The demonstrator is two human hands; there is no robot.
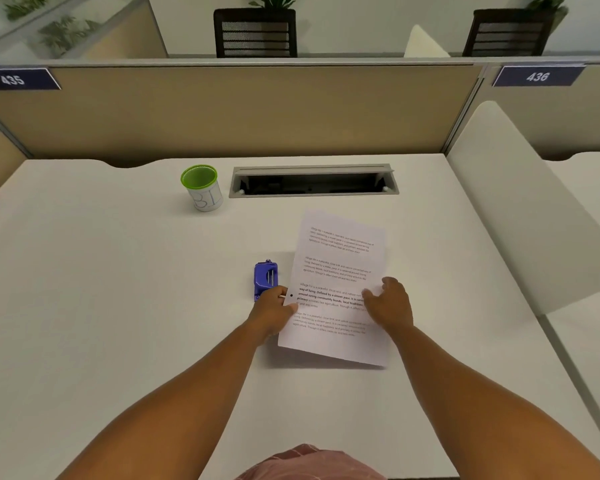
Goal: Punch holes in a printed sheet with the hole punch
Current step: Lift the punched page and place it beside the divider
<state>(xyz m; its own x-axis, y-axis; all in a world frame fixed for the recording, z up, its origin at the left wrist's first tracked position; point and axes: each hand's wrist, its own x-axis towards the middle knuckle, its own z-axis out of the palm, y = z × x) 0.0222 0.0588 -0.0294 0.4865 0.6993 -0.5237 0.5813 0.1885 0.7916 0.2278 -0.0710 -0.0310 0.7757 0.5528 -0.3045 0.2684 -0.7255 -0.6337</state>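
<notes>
A printed sheet (340,268) with several text blocks lies tilted on the white desk, its near edge lifted a little. One dark hole shows near its left edge. My left hand (272,311) pinches that left edge, thumb on top. My right hand (388,301) rests on the sheet's right side with the fingers curled around its edge. A small blue hole punch (265,277) stands on the desk just left of the sheet, right above my left hand and touching its knuckles.
A white cup with a green rim (201,187) stands at the back left. An open cable tray slot (312,181) runs along the back of the desk (101,271). Beige partition panels (222,109) wall off the rear, and a white divider (520,209) closes the right.
</notes>
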